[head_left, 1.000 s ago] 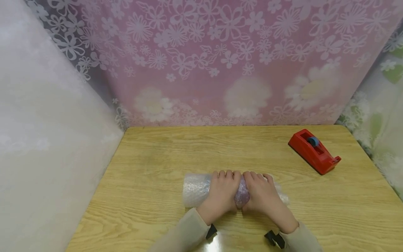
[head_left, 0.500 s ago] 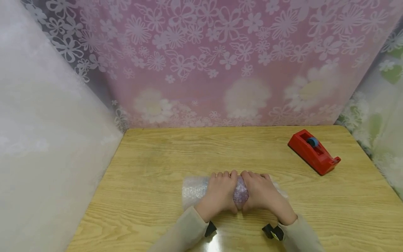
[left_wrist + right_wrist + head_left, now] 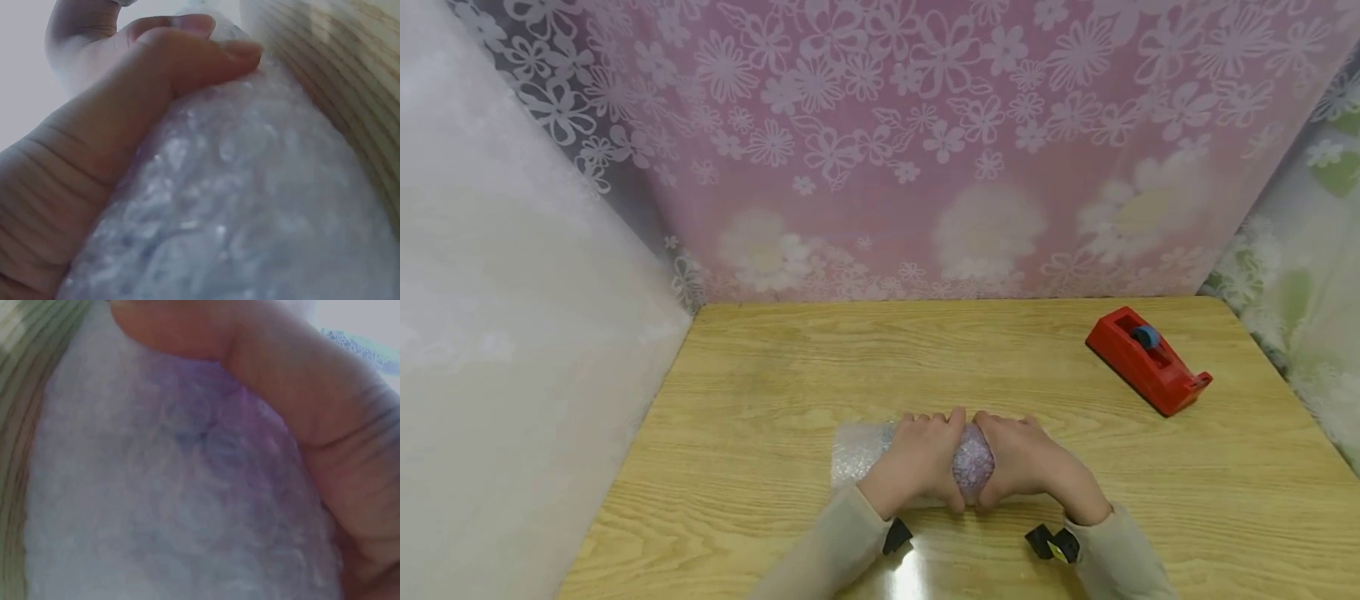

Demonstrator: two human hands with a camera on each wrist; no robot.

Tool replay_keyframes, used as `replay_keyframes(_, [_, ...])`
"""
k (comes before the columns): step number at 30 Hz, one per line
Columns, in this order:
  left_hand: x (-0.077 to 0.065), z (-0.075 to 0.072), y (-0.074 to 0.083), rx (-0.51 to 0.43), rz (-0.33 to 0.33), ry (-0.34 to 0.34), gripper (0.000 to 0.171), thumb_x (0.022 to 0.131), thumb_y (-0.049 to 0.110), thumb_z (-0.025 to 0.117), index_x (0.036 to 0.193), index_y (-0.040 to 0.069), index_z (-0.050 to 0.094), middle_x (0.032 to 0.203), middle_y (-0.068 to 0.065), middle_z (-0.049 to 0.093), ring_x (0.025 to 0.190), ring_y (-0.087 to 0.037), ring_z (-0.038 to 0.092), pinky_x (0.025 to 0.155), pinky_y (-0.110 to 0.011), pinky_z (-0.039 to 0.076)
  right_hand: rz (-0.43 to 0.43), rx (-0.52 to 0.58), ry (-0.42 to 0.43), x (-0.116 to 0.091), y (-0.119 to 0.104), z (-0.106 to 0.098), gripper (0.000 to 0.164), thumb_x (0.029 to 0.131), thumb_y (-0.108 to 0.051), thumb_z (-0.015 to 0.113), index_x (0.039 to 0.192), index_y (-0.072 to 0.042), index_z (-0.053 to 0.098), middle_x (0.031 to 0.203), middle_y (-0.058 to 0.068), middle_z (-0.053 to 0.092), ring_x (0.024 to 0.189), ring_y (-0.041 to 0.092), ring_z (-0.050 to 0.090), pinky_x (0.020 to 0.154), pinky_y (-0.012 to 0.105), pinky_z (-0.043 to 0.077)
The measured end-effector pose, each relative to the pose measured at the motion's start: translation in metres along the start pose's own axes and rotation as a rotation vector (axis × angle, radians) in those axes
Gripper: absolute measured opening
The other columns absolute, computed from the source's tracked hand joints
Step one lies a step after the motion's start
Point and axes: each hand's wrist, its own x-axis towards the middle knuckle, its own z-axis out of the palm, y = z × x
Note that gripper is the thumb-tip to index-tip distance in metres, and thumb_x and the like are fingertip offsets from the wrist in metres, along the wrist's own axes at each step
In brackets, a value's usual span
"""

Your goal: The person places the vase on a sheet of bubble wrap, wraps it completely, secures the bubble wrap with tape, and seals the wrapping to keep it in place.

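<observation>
A roll of bubble wrap (image 3: 856, 452) lies crosswise near the front of the table, with something purple showing through its middle. My left hand (image 3: 922, 458) grips the roll left of centre, fingers over the far side and thumb on the near side. Close beside it, my right hand (image 3: 1021, 458) grips the roll from the right in the same way. In the left wrist view the bubble wrap (image 3: 250, 187) fills the middle, my thumb lying along it. The right wrist view shows the bubble wrap (image 3: 169, 487) with a purple tint under my thumb. What is wrapped inside is blurred by the bubbles.
A red tape dispenser (image 3: 1148, 360) with a blue tape roll stands at the back right of the wooden table (image 3: 760, 367). A pink flowered curtain (image 3: 880, 167) hangs behind the table, and a pale sheet (image 3: 535, 333) borders the left side.
The roll has turned slightly toward me under both hands, and its right end is now hidden behind the right hand. My thumbs have come a little lower on the near side.
</observation>
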Motion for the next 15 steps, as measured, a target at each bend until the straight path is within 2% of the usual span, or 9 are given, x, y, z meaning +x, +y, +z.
replay_keyframes(5, [-0.0028,-0.0013,0.0014,-0.009,-0.02,-0.002,0.098,0.045,0.055,0.094,0.125,0.017,0.052,0.114,-0.001,0.063,0.104,-0.025,0.06,0.094,-0.051,0.042,-0.011,0.021,-0.032,0.0014,0.0007,-0.0019,0.074,0.045,-0.031,0.091,0.107,-0.01,0.056,0.092,-0.006,0.062,0.085,0.015,0.059,0.074,0.051,0.043])
replay_keyframes(10, [-0.0054,-0.0001,0.0029,0.027,-0.027,0.043,0.095,0.042,0.056,0.093,0.12,0.019,0.054,0.109,0.001,0.06,0.1,-0.023,0.057,0.09,-0.05,0.041,-0.016,0.037,-0.055,0.0026,0.001,-0.004,0.073,0.045,-0.032,0.092,0.106,-0.012,0.056,0.091,-0.006,0.061,0.083,0.015,0.058,0.072,0.05,0.044])
replay_keyframes(15, [-0.0061,0.0025,0.006,0.116,-0.024,0.094,0.106,0.039,0.059,0.093,0.129,0.022,0.05,0.115,0.001,0.059,0.102,-0.024,0.057,0.089,-0.051,0.041,0.001,0.095,-0.098,0.0051,0.0039,-0.0058,0.08,0.047,-0.035,0.092,0.113,-0.009,0.055,0.095,-0.004,0.062,0.087,0.016,0.058,0.075,0.051,0.046])
